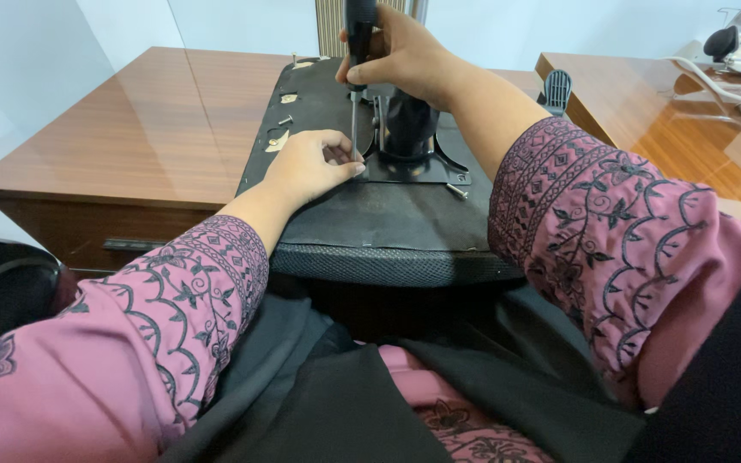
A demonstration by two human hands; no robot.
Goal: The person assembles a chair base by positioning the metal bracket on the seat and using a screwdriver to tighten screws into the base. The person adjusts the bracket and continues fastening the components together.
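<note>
Keep the screwdriver (355,77) upright in the closed right hand (400,56) while the left hand (310,165) pinches its tip (steadying it) at the mounting plate's (422,174) left edge.

The chair seat (388,223) lies on the desk (130,137), a loose screw (456,191) atop it.

Screwdriver (355,77): black handle, thin steel shaft, upright, tip on upturned chair seat's (388,223) black mounting plate (413,171).

Two wooden desks (139,129) — a white cable (713,86) on the right one.
</note>
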